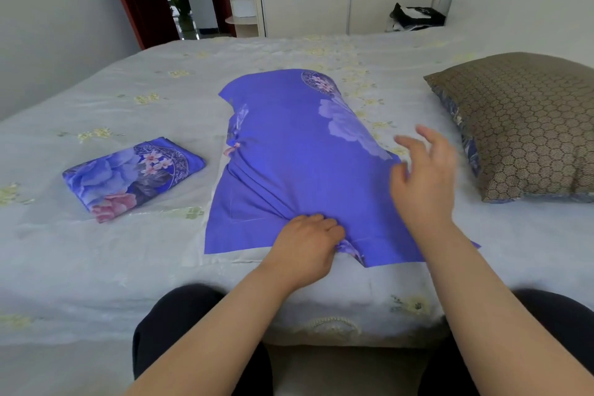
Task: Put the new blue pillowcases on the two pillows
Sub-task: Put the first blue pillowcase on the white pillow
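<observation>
Head view: my left hand (305,244) bunches the near hem of the blue pillowcase (299,167), mid-bed (96,283) on a pillow. My right hand (424,170) hovers above its right edge, fingers spread, holding nothing. Folded pillowcase (133,177) lies left; brown pillow (527,128), right, is cropped.

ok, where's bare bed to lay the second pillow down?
Free: the bedspread beyond the blue-cased pillow, and left beyond the folded pillowcase. Crowded: middle, with both hands, and right, where the brown pillow lies.
</observation>
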